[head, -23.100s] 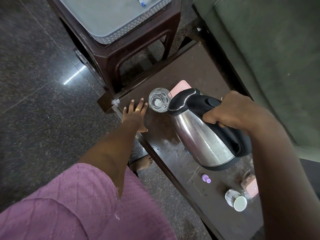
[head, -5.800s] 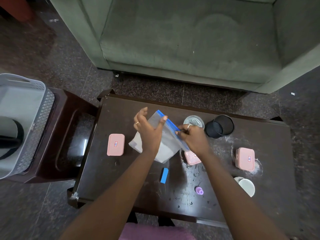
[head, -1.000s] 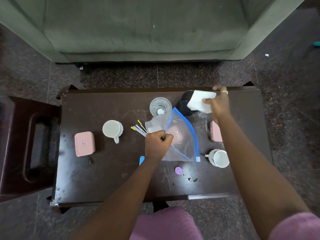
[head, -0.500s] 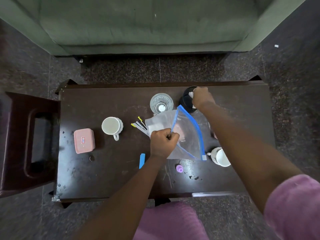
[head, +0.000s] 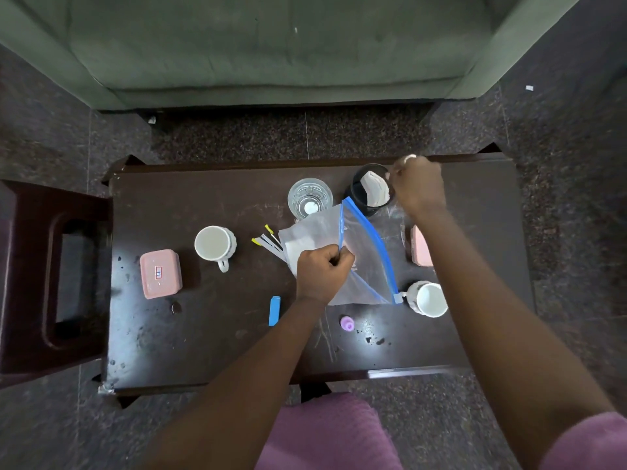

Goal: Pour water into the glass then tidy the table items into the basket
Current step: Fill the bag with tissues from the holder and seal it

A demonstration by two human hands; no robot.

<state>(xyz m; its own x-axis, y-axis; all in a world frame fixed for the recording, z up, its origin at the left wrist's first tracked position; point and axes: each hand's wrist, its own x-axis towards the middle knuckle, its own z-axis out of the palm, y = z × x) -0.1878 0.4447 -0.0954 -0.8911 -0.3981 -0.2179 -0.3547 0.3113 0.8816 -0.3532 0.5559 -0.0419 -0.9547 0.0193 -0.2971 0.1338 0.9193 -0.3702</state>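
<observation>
The left hand (head: 324, 271) is curled into a fist over the middle of the table (head: 203, 347), its grip clamped on the blue-edged mouth of a clear zip bag (head: 369, 266) that lies spread on the wood. The left forearm runs up from the lower middle of the view. The right hand (head: 418, 186) reaches farther, to the far edge, knuckles up beside the rim of a black cup (head: 359, 198) with white paper (head: 375, 193) inside; the fingers are bent inward, but whether they pinch the paper or the rim cannot be told. A ring shows on one finger.

The glass (head: 309, 197) stands upright just left of the black cup, with water in it. No basket is in view. A pink box (head: 160, 273) near the left end bears a small label, too small to read.
</observation>
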